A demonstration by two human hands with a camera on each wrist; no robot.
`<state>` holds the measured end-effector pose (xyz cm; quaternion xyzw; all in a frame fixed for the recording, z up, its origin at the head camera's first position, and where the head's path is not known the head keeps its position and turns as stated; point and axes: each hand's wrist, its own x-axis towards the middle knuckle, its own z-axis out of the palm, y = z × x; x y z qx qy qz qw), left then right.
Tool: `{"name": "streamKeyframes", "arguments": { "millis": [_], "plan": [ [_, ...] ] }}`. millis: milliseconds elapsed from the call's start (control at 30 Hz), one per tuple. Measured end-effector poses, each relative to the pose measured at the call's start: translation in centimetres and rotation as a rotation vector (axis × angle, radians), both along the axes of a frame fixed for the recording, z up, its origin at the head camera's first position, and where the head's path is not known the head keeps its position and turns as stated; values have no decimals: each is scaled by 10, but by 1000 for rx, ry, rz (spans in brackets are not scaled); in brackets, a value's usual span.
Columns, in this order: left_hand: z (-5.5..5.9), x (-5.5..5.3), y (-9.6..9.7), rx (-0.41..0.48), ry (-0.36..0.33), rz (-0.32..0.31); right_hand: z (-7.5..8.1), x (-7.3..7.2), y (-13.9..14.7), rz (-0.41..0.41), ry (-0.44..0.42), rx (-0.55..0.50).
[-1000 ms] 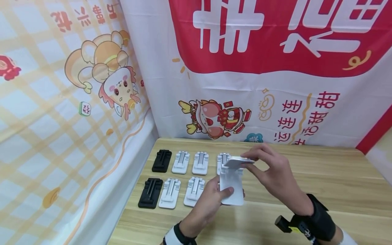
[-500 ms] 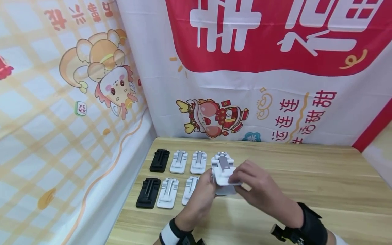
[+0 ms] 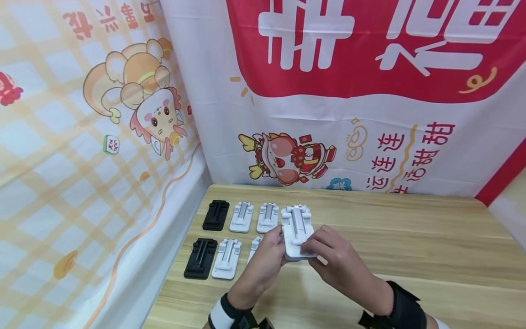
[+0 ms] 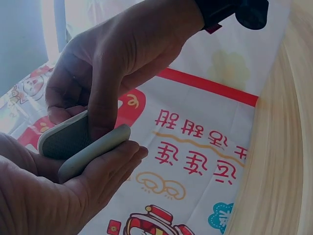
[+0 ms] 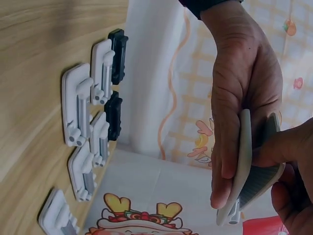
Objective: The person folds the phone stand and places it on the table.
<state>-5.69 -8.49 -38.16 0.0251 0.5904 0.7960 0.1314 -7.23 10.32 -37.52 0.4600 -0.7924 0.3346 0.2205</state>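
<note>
A white folding phone stand (image 3: 295, 233) is held above the table in both hands. Its left edge and underside are gripped by my left hand (image 3: 263, 262), whose fingers lie along the base plate in the right wrist view. My right hand (image 3: 339, 258) pinches the near right edge of the upper plate. Seen from the left wrist, the stand's plates (image 4: 95, 152) are hinged apart with a narrow gap, and a ridged grey pad faces inward. The right fingers reach into this gap.
Folded phone stands lie in two rows on the wooden table (image 3: 411, 242): black ones (image 3: 215, 214) at the left, white ones (image 3: 241, 217) beside them. My left hand partly covers a white stand (image 3: 255, 244). Printed cloth (image 3: 222, 151) stands behind and left.
The raised upper plate has been folded down toward the base, so the stand's hinge-arm side now faces up. My right hand has moved down and left with it.
</note>
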Motion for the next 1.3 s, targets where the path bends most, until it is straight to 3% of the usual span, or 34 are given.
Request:
{"name": "streamKeyframes", "arguments": {
  "millis": [100, 200, 433, 533, 633, 767, 867, 1033, 1133, 1300],
  "plan": [
    [1, 1, 0, 16, -18, -6, 1, 0, 1, 4, -26, -8],
    [1, 2, 1, 29, -34, -6, 3, -2, 3, 7, -149, -31],
    [2, 6, 2, 3, -4, -2, 10, -9, 8, -171, -762, -132],
    [2, 7, 2, -8, -5, -7, 12, -13, 9, -162, -995, -178],
    [3, 8, 4, -8, -7, -16, 15, -16, 9, -127, -1140, -226],
    [5, 9, 4, -11, -22, -30, 18, -16, 10, -119, -1198, -249],
    [8, 9, -2, -11, -43, -79, 19, -14, 10, -109, -1207, -246],
    [15, 9, -17, 116, -106, -189, 19, -14, 11, -104, -1216, -239],
    [16, 7, -19, 174, -127, -176, 19, -16, 12, -110, -1220, -239],
    [15, 4, -14, 85, -88, -146, 19, -16, 11, -86, -1223, -256]
  ]
}}
